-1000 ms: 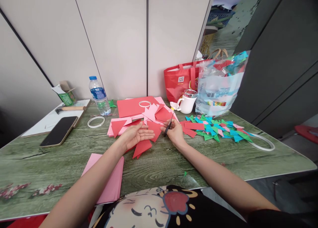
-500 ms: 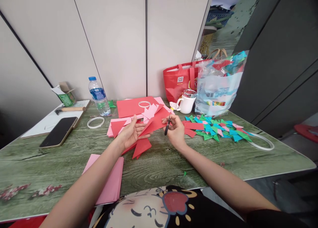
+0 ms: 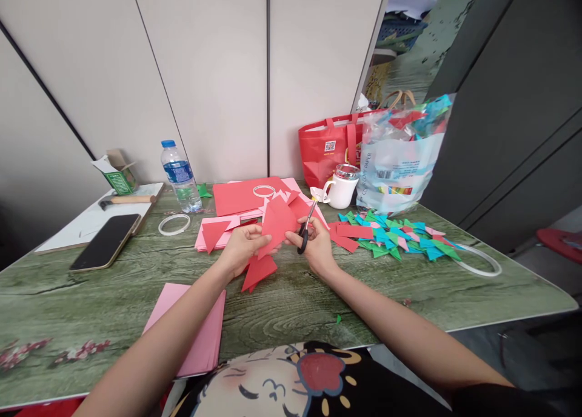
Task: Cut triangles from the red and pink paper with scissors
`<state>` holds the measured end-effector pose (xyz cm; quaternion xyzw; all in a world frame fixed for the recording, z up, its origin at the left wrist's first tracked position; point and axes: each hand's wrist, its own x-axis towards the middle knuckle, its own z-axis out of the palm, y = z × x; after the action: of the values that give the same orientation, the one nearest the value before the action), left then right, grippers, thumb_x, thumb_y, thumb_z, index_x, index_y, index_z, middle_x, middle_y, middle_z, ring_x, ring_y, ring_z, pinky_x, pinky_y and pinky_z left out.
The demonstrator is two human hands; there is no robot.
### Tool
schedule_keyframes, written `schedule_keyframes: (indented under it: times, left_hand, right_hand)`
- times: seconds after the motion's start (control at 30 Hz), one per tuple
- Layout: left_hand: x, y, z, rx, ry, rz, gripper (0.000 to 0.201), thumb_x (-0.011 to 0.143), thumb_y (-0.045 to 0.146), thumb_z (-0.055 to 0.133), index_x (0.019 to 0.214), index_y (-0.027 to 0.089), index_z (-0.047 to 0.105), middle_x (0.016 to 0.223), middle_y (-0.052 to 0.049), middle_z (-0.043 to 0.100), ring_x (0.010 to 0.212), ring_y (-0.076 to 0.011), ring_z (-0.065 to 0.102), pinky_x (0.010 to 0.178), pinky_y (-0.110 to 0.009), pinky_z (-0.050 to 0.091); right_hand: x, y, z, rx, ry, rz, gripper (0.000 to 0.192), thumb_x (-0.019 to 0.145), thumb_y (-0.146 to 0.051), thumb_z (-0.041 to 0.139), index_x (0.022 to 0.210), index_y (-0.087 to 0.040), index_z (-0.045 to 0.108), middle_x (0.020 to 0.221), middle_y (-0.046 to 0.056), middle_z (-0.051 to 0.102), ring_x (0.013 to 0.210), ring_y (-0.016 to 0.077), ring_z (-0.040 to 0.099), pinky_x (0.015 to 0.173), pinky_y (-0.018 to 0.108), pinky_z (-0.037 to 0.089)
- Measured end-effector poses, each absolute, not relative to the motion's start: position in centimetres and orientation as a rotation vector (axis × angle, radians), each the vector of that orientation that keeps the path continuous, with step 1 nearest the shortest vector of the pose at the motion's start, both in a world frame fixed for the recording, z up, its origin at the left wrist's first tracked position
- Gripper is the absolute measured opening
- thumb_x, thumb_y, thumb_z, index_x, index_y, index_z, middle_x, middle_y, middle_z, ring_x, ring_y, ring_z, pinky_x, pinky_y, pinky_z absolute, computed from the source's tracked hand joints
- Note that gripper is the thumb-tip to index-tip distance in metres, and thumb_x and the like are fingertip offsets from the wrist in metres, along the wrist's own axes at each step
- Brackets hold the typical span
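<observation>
A folded piece of red paper [image 3: 278, 222] is held up over the middle of the table. My left hand [image 3: 245, 245] pinches its lower left edge between thumb and fingers. My right hand [image 3: 315, 241] grips black-handled scissors [image 3: 304, 238], blades pointing up and away, and its fingertips touch the paper's right edge. Behind the held paper lie cut red pieces and pink scraps, partly hidden by it. Folded red triangles [image 3: 260, 273] lie on the table just below my left hand.
Pink sheets [image 3: 207, 332] are stacked near the front edge. Coloured paper pieces [image 3: 395, 234], a white mug [image 3: 342, 190], a red bag [image 3: 318, 153] and a clear bag [image 3: 400, 168] stand right. Left are a water bottle [image 3: 179, 177], tape ring [image 3: 174, 225], phone [image 3: 107, 241] and hammer [image 3: 127, 200].
My left hand has gone from open fingers under the red paper to a pinch on its edge. The paper has turned more upright, and the scissors' blades now show plainly.
</observation>
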<state>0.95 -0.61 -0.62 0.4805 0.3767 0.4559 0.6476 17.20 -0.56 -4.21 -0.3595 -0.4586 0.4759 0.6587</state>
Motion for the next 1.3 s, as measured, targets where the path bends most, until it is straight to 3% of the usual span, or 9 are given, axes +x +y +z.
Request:
schedule_keyframes:
  times: [0.17,0.3,0.5,0.6,0.73,0.97,1.3]
  left_hand:
    - [0.9,-0.6,-1.0,1.251,0.812,1.088,0.027,0.074,0.038,0.063,0.069,0.012,0.060,0.061,-0.001,0.063,0.052,-0.0095,0.056,0.051,-0.021,0.047]
    - [0.7,-0.3,-0.8,1.251,0.824,1.186,0.032,0.068,0.038,0.068,0.056,0.012,0.055,0.052,0.002,0.057,0.046,-0.0078,0.051,0.048,-0.020,0.043]
    - [1.3,-1.0,-0.5,1.189,0.804,0.865,0.037,0.071,0.048,0.062,0.080,0.012,0.061,0.064,-0.005,0.066,0.051,-0.0150,0.060,0.051,-0.028,0.050]
    - [1.5,-1.3,-0.5,1.247,0.835,0.825,0.043,0.074,0.052,0.056,0.080,0.010,0.062,0.062,-0.008,0.066,0.045,-0.0152,0.059,0.044,-0.026,0.047]
    - [0.8,-0.9,0.3,1.428,0.882,1.036,0.042,0.079,0.048,0.051,0.068,0.010,0.063,0.041,-0.002,0.055,0.030,-0.0075,0.042,0.034,-0.020,0.032]
    - [0.3,-0.8,1.2,1.470,0.948,1.273,0.031,0.078,0.039,0.056,0.065,0.011,0.064,0.040,0.001,0.051,0.032,-0.0064,0.039,0.035,-0.020,0.027]
    - [0.5,-1.2,1.1,1.633,1.069,1.049,0.031,0.079,0.037,0.054,0.061,0.012,0.062,0.036,0.005,0.040,0.033,-0.0040,0.030,0.037,-0.018,0.024]
  right_hand:
    - [17.1,-1.0,-3.9,-0.843,-1.115,1.144,0.051,0.051,-0.033,0.079,0.089,-0.021,0.046,0.056,-0.008,0.057,0.048,0.0116,0.058,0.050,0.026,0.052]
    - [16.9,-1.4,-3.3,-0.836,-1.111,1.171,0.050,0.051,-0.032,0.079,0.086,-0.021,0.046,0.053,-0.010,0.055,0.044,0.0094,0.055,0.046,0.024,0.050]
    - [17.0,-1.4,-3.3,-0.836,-1.029,1.153,0.050,0.052,-0.033,0.078,0.088,-0.021,0.046,0.057,-0.008,0.059,0.044,0.0103,0.058,0.045,0.022,0.048]
    - [17.1,-1.4,-3.3,-0.829,-1.038,1.150,0.049,0.052,-0.033,0.078,0.089,-0.021,0.047,0.058,-0.007,0.058,0.048,0.0116,0.059,0.048,0.023,0.049]
    - [17.1,-1.6,-3.4,-0.801,-1.118,1.235,0.043,0.056,-0.035,0.076,0.090,-0.021,0.055,0.070,-0.002,0.062,0.061,0.0143,0.061,0.060,0.030,0.052]
    - [16.8,-1.9,-3.5,-0.819,-1.457,1.348,0.039,0.057,-0.036,0.076,0.087,-0.016,0.062,0.065,-0.003,0.055,0.058,0.0100,0.052,0.058,0.024,0.043]
    - [17.0,-2.2,-3.2,-0.748,-1.557,1.416,0.040,0.054,-0.037,0.077,0.084,-0.016,0.060,0.066,-0.003,0.053,0.059,0.0096,0.047,0.058,0.024,0.039]
